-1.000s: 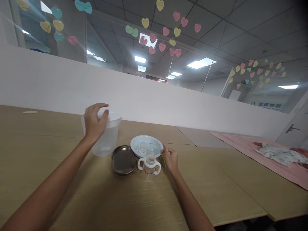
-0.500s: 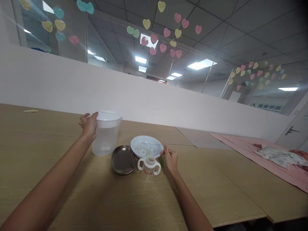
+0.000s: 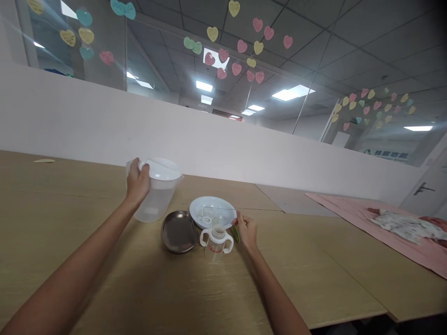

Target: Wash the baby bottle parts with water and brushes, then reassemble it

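Observation:
My left hand (image 3: 138,181) is closed round the handle of a translucent plastic pitcher (image 3: 159,197) with a white lid. The pitcher leans right, its spout toward the plate, and appears to hold clear liquid. My right hand (image 3: 246,228) is pinched at the right rim of a pale blue plate (image 3: 200,203); a thin line runs from the fingertips over the plate, too fine to identify. Small clear and white parts (image 3: 207,217) lie on the plate. In front stands an uncapped baby bottle (image 3: 214,251) with two white handles. A green object (image 3: 236,234) lies partly hidden beside my right hand.
A steel kidney-shaped dish (image 3: 179,232) sits between the pitcher and the bottle. At the right, a pink cloth (image 3: 335,204) carries a doll-like figure in patterned clothing (image 3: 398,225). A white wall (image 3: 216,144) borders the table's back.
My left hand has tipped the pitcher to the right, from upright to leaning, with a firmer wrap on its handle. My right hand has hardly moved.

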The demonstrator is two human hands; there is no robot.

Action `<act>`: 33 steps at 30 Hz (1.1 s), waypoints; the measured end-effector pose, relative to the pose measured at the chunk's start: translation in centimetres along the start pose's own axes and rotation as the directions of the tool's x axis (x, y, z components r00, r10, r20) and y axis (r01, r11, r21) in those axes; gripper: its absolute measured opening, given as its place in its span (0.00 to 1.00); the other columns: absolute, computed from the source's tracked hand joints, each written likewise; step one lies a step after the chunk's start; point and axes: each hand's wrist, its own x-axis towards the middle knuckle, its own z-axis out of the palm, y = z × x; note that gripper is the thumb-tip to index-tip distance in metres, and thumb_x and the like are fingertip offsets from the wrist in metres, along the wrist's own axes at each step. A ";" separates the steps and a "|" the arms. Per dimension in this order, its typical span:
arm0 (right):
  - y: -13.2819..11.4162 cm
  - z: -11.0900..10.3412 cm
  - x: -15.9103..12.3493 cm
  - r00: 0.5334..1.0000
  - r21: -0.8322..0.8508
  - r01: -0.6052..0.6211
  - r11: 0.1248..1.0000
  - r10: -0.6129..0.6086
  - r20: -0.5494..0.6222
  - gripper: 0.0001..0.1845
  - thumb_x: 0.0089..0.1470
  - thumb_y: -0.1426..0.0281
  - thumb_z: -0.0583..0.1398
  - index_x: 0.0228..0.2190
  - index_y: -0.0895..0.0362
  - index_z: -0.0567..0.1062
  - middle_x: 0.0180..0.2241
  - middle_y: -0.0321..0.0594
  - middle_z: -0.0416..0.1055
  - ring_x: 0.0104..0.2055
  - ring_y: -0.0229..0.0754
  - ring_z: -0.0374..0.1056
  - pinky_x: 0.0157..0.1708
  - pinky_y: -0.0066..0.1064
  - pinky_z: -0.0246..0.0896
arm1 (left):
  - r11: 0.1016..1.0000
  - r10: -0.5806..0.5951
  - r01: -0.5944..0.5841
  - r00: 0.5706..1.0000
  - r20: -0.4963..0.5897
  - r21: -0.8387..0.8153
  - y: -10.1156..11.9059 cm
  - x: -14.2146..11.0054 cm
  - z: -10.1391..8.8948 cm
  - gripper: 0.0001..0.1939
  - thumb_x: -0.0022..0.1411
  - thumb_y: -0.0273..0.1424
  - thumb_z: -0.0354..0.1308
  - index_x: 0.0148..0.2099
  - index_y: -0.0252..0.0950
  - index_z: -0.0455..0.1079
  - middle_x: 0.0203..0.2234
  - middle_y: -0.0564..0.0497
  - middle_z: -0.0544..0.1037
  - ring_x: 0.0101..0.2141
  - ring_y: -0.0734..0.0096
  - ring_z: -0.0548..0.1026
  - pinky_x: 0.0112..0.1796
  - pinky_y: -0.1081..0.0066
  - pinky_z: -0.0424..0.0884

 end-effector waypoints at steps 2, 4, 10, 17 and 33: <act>0.0 0.0 0.0 1.000 -0.004 0.008 1.000 -0.008 -0.003 0.33 0.51 0.47 0.48 0.14 0.61 0.71 0.13 0.37 0.63 0.19 0.36 0.58 0.23 0.27 0.50 | 1.000 -0.006 0.006 1.000 0.002 0.011 1.9 -0.8 0.0 0.27 0.64 0.39 0.39 0.60 0.26 0.49 0.56 0.37 0.59 0.55 0.54 0.58 0.54 0.56 0.56; 0.0 0.0 0.0 1.000 -0.013 0.012 1.000 -0.012 -0.006 0.34 0.51 0.47 0.48 0.13 0.61 0.71 0.13 0.37 0.63 0.18 0.36 0.58 0.23 0.27 0.49 | 0.995 0.102 -0.103 0.994 0.037 0.020 3.6 -1.6 -0.1 0.28 0.62 0.38 0.43 0.60 0.28 0.50 0.55 0.38 0.61 0.55 0.53 0.59 0.54 0.55 0.55; -0.2 0.0 0.0 1.000 -0.039 0.017 0.999 -0.017 0.003 0.34 0.52 0.47 0.47 0.13 0.61 0.71 0.13 0.37 0.63 0.19 0.36 0.59 0.23 0.27 0.50 | 0.896 0.422 -0.439 0.887 0.186 0.062 6.2 -3.0 -0.2 0.29 0.62 0.39 0.41 0.62 0.31 0.47 0.56 0.38 0.59 0.56 0.53 0.57 0.53 0.54 0.55; 0.2 0.1 0.2 1.000 -0.025 0.024 0.999 -0.024 0.020 0.35 0.51 0.46 0.47 0.13 0.61 0.71 0.14 0.38 0.65 0.19 0.37 0.61 0.23 0.27 0.51 | 0.818 0.522 -0.563 0.813 0.258 0.117 6.7 -3.6 0.3 0.29 0.62 0.40 0.39 0.62 0.32 0.45 0.56 0.38 0.59 0.58 0.55 0.54 0.56 0.52 0.48; 0.5 0.1 0.3 0.999 -0.047 0.025 0.999 -0.024 0.035 0.34 0.52 0.47 0.47 0.14 0.61 0.72 0.14 0.39 0.66 0.19 0.37 0.61 0.23 0.26 0.52 | 0.777 0.578 -0.616 0.780 0.237 0.131 6.7 -3.7 0.3 0.29 0.62 0.40 0.40 0.61 0.29 0.47 0.57 0.37 0.59 0.58 0.54 0.54 0.57 0.53 0.47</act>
